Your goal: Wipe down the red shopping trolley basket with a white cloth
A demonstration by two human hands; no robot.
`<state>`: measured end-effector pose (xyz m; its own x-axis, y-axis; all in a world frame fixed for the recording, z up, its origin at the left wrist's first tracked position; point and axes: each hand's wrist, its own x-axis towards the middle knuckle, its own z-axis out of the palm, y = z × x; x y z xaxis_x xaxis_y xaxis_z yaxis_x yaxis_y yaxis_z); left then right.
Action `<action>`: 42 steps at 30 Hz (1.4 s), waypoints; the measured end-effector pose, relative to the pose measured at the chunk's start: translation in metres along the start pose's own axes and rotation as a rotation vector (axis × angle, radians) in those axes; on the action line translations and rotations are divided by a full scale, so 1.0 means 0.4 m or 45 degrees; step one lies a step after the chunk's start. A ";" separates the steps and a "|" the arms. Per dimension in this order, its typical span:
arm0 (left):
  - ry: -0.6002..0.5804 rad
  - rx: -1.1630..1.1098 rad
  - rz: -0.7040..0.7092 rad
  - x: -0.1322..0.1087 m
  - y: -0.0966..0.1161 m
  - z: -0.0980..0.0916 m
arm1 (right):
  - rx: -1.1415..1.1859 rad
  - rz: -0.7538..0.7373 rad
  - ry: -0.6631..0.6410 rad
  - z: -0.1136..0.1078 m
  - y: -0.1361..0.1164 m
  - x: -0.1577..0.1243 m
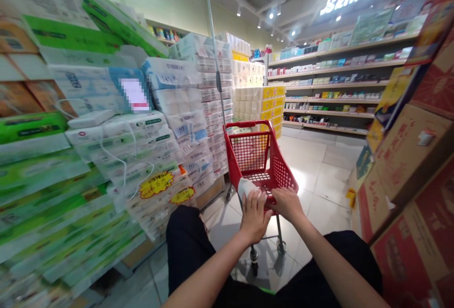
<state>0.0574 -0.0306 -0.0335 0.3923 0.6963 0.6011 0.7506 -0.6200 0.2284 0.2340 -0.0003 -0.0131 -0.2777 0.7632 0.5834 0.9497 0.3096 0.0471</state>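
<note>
A red plastic shopping cart point(247, 152) with a lattice basket and metal legs on casters stands between my knees. My left hand point(254, 215) presses a white cloth point(247, 187) against the cart's near left corner, its fingers laid over the cloth and the rim. The cloth could be a paper tissue; I cannot tell which. Close beside it, my right hand point(288, 204) has its fingers bent over the near rim of the basket. Both thumbs point inward and almost meet. A thin metal pole point(213, 38) rises from the cart's left side.
Stacked tissue packs point(184, 104) line the left, with yellow price signs point(156, 185), a white cable and a lit screen point(135, 94). Cardboard cartons point(400, 147) crowd the right. Behind the cart are yellow-wrapped rolls point(273, 104) and shelves point(326, 66) of small boxes.
</note>
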 end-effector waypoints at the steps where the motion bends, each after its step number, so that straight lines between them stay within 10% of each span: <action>1: 0.011 0.005 -0.018 -0.003 0.010 -0.003 | 0.004 0.011 0.016 0.001 -0.014 0.001; 11: -0.242 -0.059 0.227 0.101 -0.119 -0.169 | 0.079 -0.031 0.042 0.014 -0.093 -0.001; 23: -0.484 0.064 0.682 0.143 -0.326 -0.192 | 0.072 -0.082 0.057 0.003 -0.093 -0.008; 35: -0.024 0.395 0.294 0.078 -0.101 -0.001 | 0.080 -0.041 0.060 0.019 -0.076 -0.010; 42: -0.118 0.340 0.507 0.095 -0.116 -0.009 | 0.107 -0.109 0.094 0.008 -0.054 -0.018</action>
<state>0.0357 0.0234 -0.0185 0.7132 0.4605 0.5285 0.6380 -0.7388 -0.2171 0.2150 -0.0106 -0.0209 -0.3428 0.6892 0.6384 0.9068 0.4203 0.0332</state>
